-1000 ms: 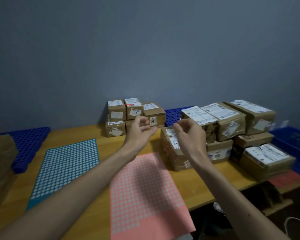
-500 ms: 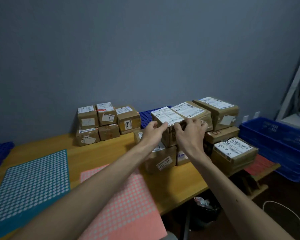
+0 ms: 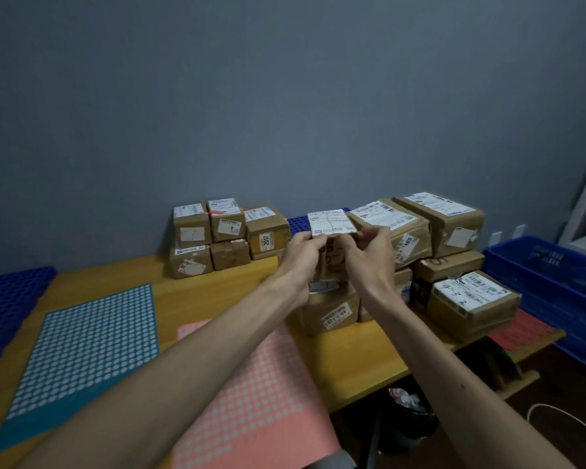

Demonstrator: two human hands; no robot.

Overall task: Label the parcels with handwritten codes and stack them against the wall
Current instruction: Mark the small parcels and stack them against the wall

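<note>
1. Two sticker sheets lie flat on the wooden table (image 3: 224, 292): a teal dot sheet (image 3: 85, 363) at left, a pink dot sheet (image 3: 251, 394) near centre, partly under the forearms.
2. Far left, a blue perforated tray (image 3: 11, 299) hangs off the table edge.
3. Labelled stack (image 3: 227, 236): five or so small brown boxes against the grey wall (image 3: 285, 113), two tiers, white labels on top and front. One front reads "2017", another "4".
4. Left hand (image 3: 300, 262) grips the left side of the held parcel (image 3: 332, 245), thumb up by the top edge, fingers wrapped on the near face.
5. Held parcel: small brown box, white shipping label on top, raised above a lower box (image 3: 332, 309) whose front label reads "AB 3 3301" or similar. I can't tell whether the held box touches the one below.
6. Right hand (image 3: 369, 255) clamps the parcel's right side, fingertips at the top right corner of the label.
7. Unsorted pile (image 3: 437, 231) to the right: bigger boxes, two tiers, right beside the held parcel. Near right box (image 3: 471, 302) has handwritten marks on its label, roughly "4-3 2".
8. Red dot sheet (image 3: 521, 333) sticks out from under that pile at the table's right end.
9. Far right, a blue plastic crate (image 3: 555, 282) sits off the table, lower than it.
</note>
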